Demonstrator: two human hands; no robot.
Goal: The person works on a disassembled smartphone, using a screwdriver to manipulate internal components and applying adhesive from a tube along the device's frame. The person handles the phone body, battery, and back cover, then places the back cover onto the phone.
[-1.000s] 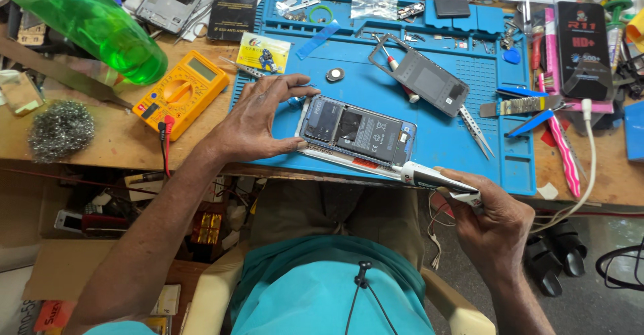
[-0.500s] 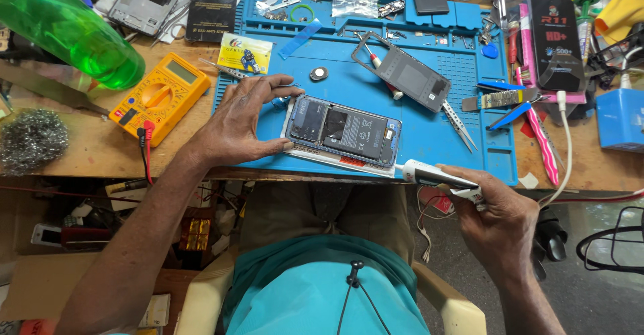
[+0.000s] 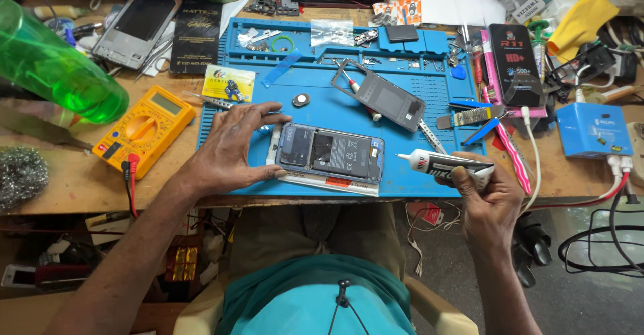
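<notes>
An opened smartphone (image 3: 332, 152) lies with its insides up on the blue repair mat (image 3: 335, 100). My left hand (image 3: 235, 148) rests on the mat and holds the phone's left end with spread fingers. My right hand (image 3: 484, 194) is at the mat's right front corner, closed around a white glue tube (image 3: 439, 163) whose nozzle points left toward the phone's right end. The phone's grey back cover (image 3: 386, 97) lies apart, farther back on the mat.
A yellow multimeter (image 3: 142, 129) with a red lead sits left of the mat, a green plastic bottle (image 3: 57, 66) behind it. Steel wool (image 3: 21, 174) lies at far left. A blue box (image 3: 594, 130) with cables, tweezers and tools crowd the right side.
My right hand has lifted the glue tube from below the table edge up to the mat's right corner, its nozzle now close to the phone. The left hand stays on the phone.
</notes>
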